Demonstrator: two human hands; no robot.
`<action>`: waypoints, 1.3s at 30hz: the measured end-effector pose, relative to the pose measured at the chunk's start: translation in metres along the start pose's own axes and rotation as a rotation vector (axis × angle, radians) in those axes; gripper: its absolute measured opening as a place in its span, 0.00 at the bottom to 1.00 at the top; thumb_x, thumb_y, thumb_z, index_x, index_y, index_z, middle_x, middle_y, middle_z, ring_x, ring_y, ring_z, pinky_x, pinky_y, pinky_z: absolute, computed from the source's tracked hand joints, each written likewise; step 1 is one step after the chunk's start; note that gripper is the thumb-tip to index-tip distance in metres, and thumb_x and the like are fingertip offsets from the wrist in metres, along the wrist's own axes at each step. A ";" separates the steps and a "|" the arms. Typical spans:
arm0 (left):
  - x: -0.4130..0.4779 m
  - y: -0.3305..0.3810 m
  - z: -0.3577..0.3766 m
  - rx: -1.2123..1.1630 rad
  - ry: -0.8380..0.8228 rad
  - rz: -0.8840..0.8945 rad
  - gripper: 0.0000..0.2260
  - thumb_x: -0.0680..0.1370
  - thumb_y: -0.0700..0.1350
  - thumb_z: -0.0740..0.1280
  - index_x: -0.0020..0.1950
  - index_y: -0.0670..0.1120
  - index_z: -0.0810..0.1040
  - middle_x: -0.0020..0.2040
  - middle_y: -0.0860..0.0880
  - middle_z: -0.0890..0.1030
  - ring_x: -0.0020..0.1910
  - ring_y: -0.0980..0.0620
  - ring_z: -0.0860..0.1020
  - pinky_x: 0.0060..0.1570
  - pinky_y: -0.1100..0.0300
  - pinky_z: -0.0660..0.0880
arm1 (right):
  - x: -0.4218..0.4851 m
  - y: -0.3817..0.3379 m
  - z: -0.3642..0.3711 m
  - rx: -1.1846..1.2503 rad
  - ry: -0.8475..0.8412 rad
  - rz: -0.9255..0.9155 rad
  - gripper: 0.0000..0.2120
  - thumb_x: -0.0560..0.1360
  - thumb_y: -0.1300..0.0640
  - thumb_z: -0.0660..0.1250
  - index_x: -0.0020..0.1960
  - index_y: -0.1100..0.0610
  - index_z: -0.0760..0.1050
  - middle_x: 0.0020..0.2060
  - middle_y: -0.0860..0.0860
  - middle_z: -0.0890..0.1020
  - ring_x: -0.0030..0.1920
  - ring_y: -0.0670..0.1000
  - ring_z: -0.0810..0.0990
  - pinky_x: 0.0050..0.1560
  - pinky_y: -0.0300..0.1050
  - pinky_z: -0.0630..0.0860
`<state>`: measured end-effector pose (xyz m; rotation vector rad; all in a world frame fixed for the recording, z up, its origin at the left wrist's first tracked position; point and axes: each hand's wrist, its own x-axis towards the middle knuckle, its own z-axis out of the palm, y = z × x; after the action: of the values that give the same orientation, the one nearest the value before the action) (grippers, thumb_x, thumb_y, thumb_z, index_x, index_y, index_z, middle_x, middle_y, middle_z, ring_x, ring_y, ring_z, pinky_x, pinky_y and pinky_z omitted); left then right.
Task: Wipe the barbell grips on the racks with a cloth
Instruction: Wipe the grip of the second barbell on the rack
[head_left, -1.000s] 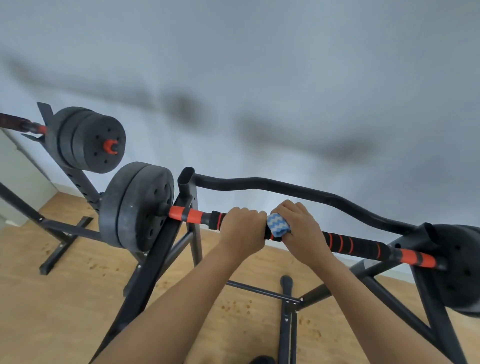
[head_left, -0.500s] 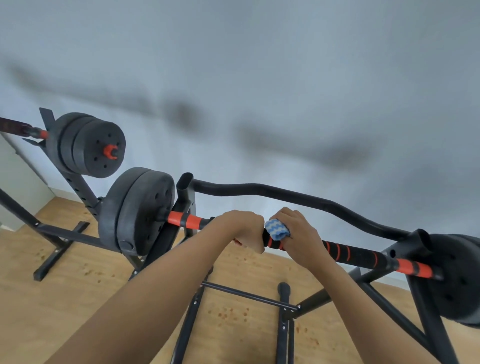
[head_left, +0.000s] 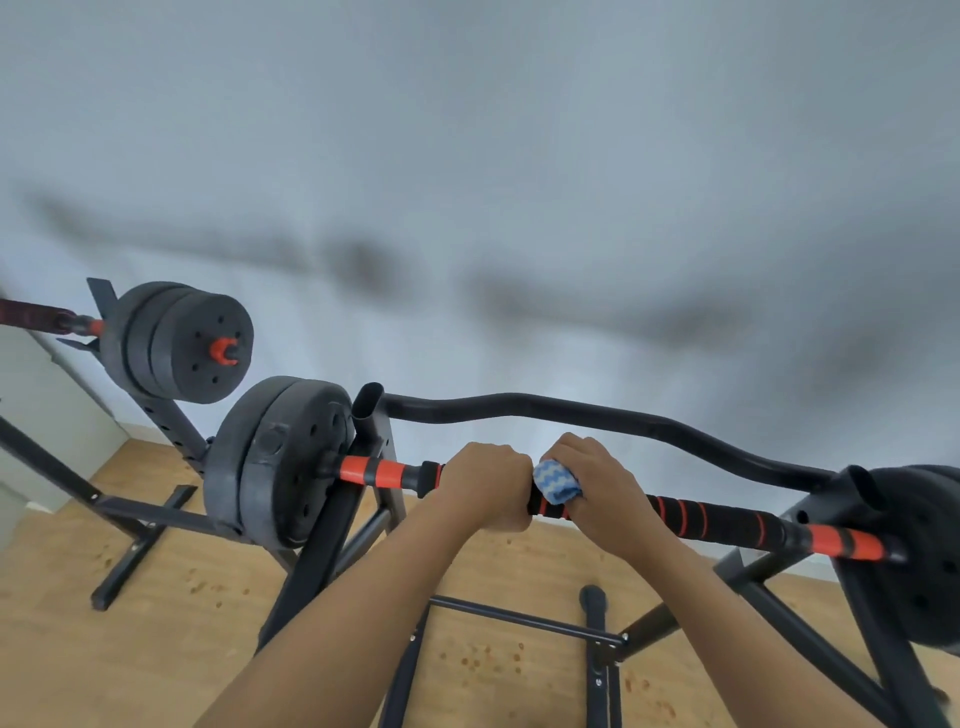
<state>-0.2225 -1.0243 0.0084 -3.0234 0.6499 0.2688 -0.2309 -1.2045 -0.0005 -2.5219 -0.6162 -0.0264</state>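
Both hands on barbell grip (head_left: 717, 525), right hand (head_left: 597, 483) with cloth (head_left: 555, 482).

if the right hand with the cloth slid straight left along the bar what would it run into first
Most likely the left hand, which grips the barbell grip right beside the right hand and its cloth. Only a sliver of bar shows between them.

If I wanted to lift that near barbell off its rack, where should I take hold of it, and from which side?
Probably by the black foam grip with orange rings, between the two rack uprights, coming from above on the near side, as the left hand and right hand do now. The barbell lies level, and the weight plates fill its ends, so only the padded middle is free.
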 end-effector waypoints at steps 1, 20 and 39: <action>0.005 -0.002 -0.004 -0.049 -0.083 -0.003 0.08 0.75 0.50 0.70 0.43 0.47 0.77 0.35 0.49 0.78 0.32 0.51 0.76 0.35 0.59 0.74 | -0.001 0.000 -0.001 0.001 0.006 -0.007 0.14 0.72 0.65 0.68 0.52 0.48 0.75 0.48 0.39 0.77 0.49 0.47 0.75 0.47 0.50 0.79; 0.011 -0.008 0.001 -0.103 -0.023 0.065 0.16 0.76 0.64 0.69 0.48 0.51 0.76 0.39 0.54 0.79 0.38 0.51 0.79 0.45 0.57 0.80 | -0.012 -0.013 -0.013 -0.153 -0.081 -0.177 0.18 0.72 0.61 0.73 0.59 0.50 0.74 0.55 0.43 0.74 0.53 0.44 0.68 0.44 0.34 0.73; -0.004 -0.005 -0.001 -0.259 -0.023 0.127 0.18 0.77 0.70 0.64 0.45 0.57 0.72 0.36 0.56 0.76 0.35 0.56 0.75 0.37 0.61 0.69 | -0.036 0.005 -0.052 0.085 -0.203 0.179 0.07 0.78 0.49 0.71 0.50 0.53 0.79 0.41 0.46 0.82 0.42 0.47 0.81 0.42 0.33 0.74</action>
<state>-0.2236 -1.0185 0.0098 -3.2197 0.8701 0.4228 -0.2551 -1.2498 0.0360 -2.5045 -0.4565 0.3175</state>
